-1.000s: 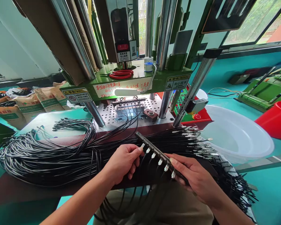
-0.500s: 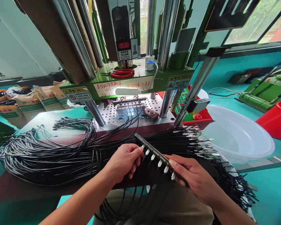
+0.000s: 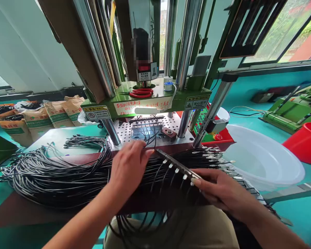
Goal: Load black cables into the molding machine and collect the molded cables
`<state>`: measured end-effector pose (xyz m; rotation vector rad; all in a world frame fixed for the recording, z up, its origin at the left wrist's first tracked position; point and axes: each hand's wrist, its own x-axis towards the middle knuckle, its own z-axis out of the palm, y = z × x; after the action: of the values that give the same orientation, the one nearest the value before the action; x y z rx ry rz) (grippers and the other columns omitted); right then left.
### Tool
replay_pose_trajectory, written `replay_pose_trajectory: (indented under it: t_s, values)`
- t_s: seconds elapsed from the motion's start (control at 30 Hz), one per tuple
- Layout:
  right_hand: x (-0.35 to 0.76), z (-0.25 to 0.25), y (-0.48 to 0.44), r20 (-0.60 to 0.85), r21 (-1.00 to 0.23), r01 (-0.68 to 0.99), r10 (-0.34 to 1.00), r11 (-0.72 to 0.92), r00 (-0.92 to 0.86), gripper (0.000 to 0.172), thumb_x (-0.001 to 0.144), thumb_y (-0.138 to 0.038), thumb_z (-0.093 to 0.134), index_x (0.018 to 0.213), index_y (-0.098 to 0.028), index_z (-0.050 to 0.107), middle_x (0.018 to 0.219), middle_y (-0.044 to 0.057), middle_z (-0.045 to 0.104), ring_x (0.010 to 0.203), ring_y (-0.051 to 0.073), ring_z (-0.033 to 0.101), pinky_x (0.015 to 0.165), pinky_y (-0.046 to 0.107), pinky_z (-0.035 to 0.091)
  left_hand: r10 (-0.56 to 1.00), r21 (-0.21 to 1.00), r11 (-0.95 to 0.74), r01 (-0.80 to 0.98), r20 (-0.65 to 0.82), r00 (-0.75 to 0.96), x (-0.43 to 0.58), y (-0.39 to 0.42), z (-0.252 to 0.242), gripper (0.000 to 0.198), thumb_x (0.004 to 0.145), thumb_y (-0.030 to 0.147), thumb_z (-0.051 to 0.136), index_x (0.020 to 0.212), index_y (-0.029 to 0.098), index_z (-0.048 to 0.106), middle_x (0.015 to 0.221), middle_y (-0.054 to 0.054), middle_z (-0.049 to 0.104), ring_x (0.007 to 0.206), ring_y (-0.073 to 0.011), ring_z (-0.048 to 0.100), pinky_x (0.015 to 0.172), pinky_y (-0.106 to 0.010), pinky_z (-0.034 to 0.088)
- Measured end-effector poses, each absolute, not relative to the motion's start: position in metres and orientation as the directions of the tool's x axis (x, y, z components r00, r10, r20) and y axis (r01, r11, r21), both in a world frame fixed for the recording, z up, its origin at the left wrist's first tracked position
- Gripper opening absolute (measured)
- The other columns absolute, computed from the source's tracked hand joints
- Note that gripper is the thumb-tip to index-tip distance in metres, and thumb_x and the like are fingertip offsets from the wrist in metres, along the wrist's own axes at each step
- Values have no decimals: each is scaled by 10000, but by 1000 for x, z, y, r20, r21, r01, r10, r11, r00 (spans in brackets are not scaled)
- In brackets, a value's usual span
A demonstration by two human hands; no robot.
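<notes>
My right hand (image 3: 220, 188) grips the near right end of a dark narrow metal bar (image 3: 175, 162), its thumb on top. Several small silvery connectors (image 3: 185, 176) stick out along the bar's near side, with thin black cables hanging from them toward my lap. My left hand (image 3: 129, 164) is bent closed just beyond the bar's far left end, its back toward me. The thumb tip lies close to that end. What the left fingers hold, if anything, is hidden. Black cables from the fixture (image 3: 146, 130) run down near those fingertips.
A large bundle of black cables (image 3: 54, 176) lies across the bench. Behind it stands a green press (image 3: 155, 100) with steel columns and red-handled pliers (image 3: 141, 93) on its plate. At right are a control box with a red button (image 3: 217, 137) and a white tub (image 3: 277, 155).
My left hand has left the connector at the bar's far end and moved up and left, toward the fixture. My right hand keeps the bar. The view has tilted slightly upward.
</notes>
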<state>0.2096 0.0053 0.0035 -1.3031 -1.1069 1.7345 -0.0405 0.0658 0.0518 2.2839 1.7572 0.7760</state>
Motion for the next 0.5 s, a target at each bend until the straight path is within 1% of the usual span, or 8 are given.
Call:
replay_pose_trajectory:
  t_s: [0.03, 0.07, 0.13, 0.17, 0.23, 0.33, 0.4, 0.5]
  values:
    - [215, 9, 10, -374, -922, -11, 897, -387, -238, 549, 735, -460, 728, 1176, -153, 614, 524, -103, 272, 427, 44, 199, 344, 164, 128, 907, 312, -321, 894, 371, 197, -46, 72, 53, 454, 813, 466, 592, 1164, 180, 563, 1156, -148, 608, 1134, -331, 523, 952, -441, 385]
    - [221, 15, 17, -371, -927, 26, 906, -374, -206, 532, 714, -457, 746, 1131, -149, 626, 524, -99, 306, 420, 42, 220, 332, 161, 148, 902, 239, -329, 913, 366, 229, -51, 79, 52, 591, 766, 453, 657, 1250, 154, 500, 1263, -183, 550, 1212, -355, 461, 996, -459, 344]
    - [231, 22, 33, -351, -933, 140, 925, -332, -147, 474, 697, -470, 749, 1028, -146, 646, 527, -81, 391, 408, 47, 280, 317, 164, 197, 934, 199, -326, 924, 221, 282, -59, 90, 46, 745, 727, 400, 707, 1338, 109, 397, 1326, -226, 500, 1228, -360, 457, 990, -444, 358]
    - [235, 25, 43, -330, -931, 214, 934, -297, -138, 445, 706, -477, 736, 988, -144, 653, 518, -72, 425, 396, 51, 309, 319, 173, 221, 947, 211, -314, 926, 139, 290, -62, 94, 42, 713, 749, 370, 684, 1342, 105, 388, 1298, -225, 528, 1187, -350, 500, 954, -430, 390]
    - [239, 26, 66, -293, -910, 350, 942, -223, -162, 412, 727, -488, 707, 944, -140, 669, 476, -60, 463, 369, 63, 351, 337, 193, 253, 960, 243, -280, 929, 55, 275, -66, 97, 39, 520, 821, 296, 579, 1297, 136, 443, 1192, -186, 613, 1075, -322, 583, 872, -407, 436]
    - [235, 24, 102, -229, -901, 423, 933, -96, -277, 392, 712, -495, 706, 886, -144, 703, 494, -31, 530, 397, 86, 414, 395, 222, 314, 967, 274, -255, 927, 93, 239, -71, 96, 42, 338, 867, 241, 469, 1191, 184, 545, 1084, -137, 673, 987, -295, 624, 830, -390, 446]
    - [226, 22, 125, -198, -906, 424, 902, -20, -382, 399, 694, -504, 711, 871, -147, 722, 580, -2, 592, 469, 106, 465, 455, 240, 361, 964, 289, -262, 921, 112, 239, -74, 94, 46, 335, 889, 239, 425, 1189, 189, 565, 1100, -131, 674, 1013, -280, 620, 859, -380, 440]
    - [205, 18, 156, -167, -879, 463, 838, 113, -520, 459, 726, -528, 671, 973, -146, 735, 729, 36, 660, 598, 146, 539, 564, 273, 411, 950, 299, -311, 902, 116, 289, -79, 92, 49, 412, 913, 220, 363, 1295, 173, 510, 1243, -137, 612, 1143, -260, 563, 951, -370, 408]
